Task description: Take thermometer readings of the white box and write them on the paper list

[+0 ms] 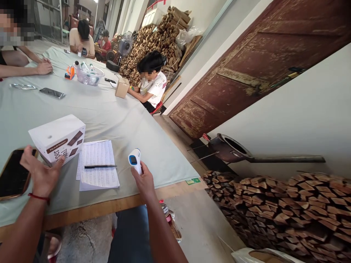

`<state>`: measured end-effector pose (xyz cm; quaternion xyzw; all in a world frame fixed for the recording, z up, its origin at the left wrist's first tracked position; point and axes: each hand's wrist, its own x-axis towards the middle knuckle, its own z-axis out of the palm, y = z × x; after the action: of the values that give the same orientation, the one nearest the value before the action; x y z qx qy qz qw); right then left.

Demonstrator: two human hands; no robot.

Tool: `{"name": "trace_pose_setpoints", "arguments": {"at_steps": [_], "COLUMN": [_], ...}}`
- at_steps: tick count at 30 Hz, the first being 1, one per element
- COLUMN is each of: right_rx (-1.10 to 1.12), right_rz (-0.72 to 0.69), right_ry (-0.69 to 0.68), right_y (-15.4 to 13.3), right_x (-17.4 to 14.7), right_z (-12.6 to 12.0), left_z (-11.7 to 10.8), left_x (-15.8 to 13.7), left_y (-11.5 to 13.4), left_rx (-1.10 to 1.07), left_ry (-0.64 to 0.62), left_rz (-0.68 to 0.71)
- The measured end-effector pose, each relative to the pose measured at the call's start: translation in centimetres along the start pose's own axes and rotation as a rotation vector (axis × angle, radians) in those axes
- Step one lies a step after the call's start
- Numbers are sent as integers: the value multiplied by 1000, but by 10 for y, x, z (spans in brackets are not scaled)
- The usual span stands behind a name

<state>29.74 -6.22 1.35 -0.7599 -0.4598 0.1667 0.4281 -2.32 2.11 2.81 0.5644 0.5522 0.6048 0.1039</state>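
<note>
My right hand [144,180] is wrapped round the handle of a white and blue infrared thermometer [134,159], its small dark screen facing me. My left hand [44,171] is spread palm up at the near side of a white cardboard box [59,133] with brown printing. The thumb overlaps the box's lower edge; whether it presses on it I cannot tell. Between the hands lie handwritten sheets [100,179] with a black pen [100,166] across them. A large phone [15,173] lies by my left hand, partly covered by it.
Farther along the cloth-covered table [164,157] are a phone [52,93], a clear basket of bottles [89,76], an orange tape dispenser [69,72] and a small brown box [122,88]. Several people sit around it. Stacked firewood [287,212] lines the right wall.
</note>
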Motion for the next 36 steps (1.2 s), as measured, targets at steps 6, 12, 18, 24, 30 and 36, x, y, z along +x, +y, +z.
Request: {"name": "trace_pose_setpoints", "arguments": {"at_steps": [6, 12, 18, 24, 30, 36], "right_rx": [-673, -650, -554, -452, 326, 576], "right_rz": [-69, -265, -490, -502, -200, 3], "right_ry": [-41, 48, -181, -223, 41, -170], "right_y": [26, 14, -22, -18, 3, 3], "right_x": [21, 10, 5, 12, -15, -39], "right_z": [-1, 15, 59, 58, 44, 40], "left_z": [4, 19, 43, 51, 46, 46], "left_x": [-21, -56, -118, -150, -150, -157], "left_y": [28, 51, 65, 59, 66, 68], "left_rx": [201, 120, 97, 310, 380, 392], "left_ry": [177, -104, -578, -695, -734, -783], "left_rz": [524, 569, 790, 792, 784, 725]}}
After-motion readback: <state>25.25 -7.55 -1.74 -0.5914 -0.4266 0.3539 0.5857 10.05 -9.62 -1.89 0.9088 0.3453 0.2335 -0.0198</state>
